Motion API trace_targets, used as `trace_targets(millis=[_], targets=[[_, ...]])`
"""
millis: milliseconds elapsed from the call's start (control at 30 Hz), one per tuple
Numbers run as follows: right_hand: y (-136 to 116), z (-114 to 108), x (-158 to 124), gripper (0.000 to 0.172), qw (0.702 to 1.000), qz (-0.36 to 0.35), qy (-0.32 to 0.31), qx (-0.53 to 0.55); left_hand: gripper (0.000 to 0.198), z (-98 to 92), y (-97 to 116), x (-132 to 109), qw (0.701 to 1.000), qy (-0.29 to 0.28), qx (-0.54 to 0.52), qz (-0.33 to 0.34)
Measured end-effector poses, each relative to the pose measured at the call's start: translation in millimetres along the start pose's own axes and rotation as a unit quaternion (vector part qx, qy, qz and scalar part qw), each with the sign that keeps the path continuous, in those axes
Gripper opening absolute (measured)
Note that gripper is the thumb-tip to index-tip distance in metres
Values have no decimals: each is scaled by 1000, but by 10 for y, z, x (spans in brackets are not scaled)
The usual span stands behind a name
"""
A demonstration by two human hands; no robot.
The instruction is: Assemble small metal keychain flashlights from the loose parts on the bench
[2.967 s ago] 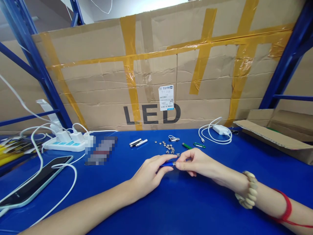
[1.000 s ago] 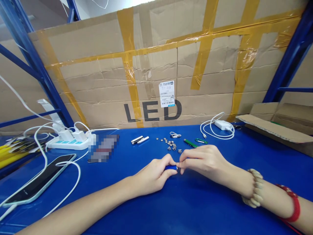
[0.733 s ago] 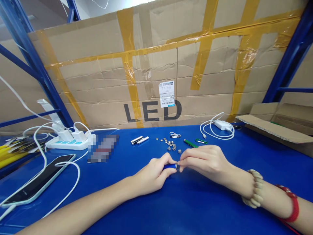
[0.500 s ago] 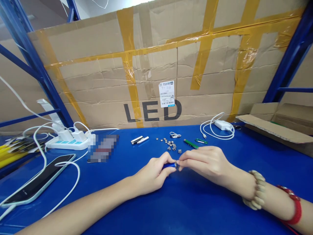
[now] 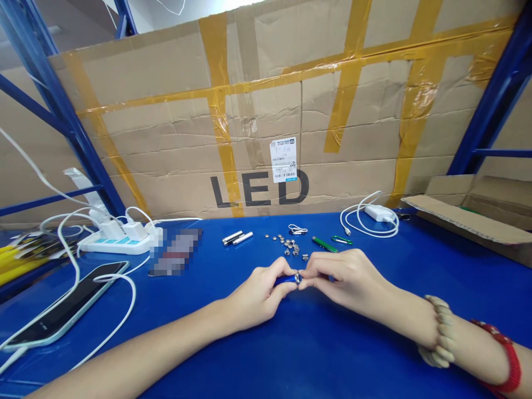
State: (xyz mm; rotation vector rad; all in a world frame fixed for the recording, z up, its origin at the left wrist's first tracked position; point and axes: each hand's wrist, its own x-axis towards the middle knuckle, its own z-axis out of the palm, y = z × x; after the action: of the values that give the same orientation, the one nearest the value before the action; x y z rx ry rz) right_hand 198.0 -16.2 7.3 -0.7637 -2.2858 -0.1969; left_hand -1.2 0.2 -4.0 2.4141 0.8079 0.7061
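A small blue tube (image 5: 285, 280) with a shiny silver end lies between the thumb and fingers of my left hand (image 5: 264, 292). My right hand (image 5: 351, 277) pinches at that silver end (image 5: 298, 278), its thumb and forefinger touching it; whether a tiny part sits between those fingertips is hidden. Just beyond my hands, several small silver button-like parts (image 5: 291, 244) are scattered on the blue tabletop (image 5: 266, 354). A green pen-like tube (image 5: 325, 244) rests behind my right hand, near a green carabiner clip (image 5: 342, 240). A silver clip (image 5: 298, 229) lies farther back.
Silver tubes (image 5: 238, 238) lie left of the small parts. At left are a phone (image 5: 66, 302), a power strip (image 5: 120, 243) and loose white cables. A white charger (image 5: 379, 213) with coiled cable and an open carton (image 5: 465, 219) stand at right. A taped cardboard sheet (image 5: 174, 149) closes the back.
My right hand has shifted slightly left and its wrist has dropped a little; its fingers have turned, showing more of the silver end. The left hand is almost still, holding the blue tube.
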Motion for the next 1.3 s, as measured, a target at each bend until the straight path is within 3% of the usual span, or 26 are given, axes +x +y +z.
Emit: trace_targets(millis=[233,367,467,933,1067,1300], targets=[[-59,82,2,20,979,169,8,116,7,24,3,-4,999,38,11,24],[-86,108,27,27,925,303,-36,226,8,43,-19,-3,997,61,30,35],[-100,126,42,30,885,363,-53,287,8,54,-40,-1,995,75,45,47],[-119,145,91,31,814,439,-64,376,11,45,-40,19,990,95,75,73],[-98,143,94,32,806,444,-63,386,22,21,-26,23,993,72,58,76],[-81,139,96,33,813,437,-83,376,22,15,-12,18,995,63,63,53]])
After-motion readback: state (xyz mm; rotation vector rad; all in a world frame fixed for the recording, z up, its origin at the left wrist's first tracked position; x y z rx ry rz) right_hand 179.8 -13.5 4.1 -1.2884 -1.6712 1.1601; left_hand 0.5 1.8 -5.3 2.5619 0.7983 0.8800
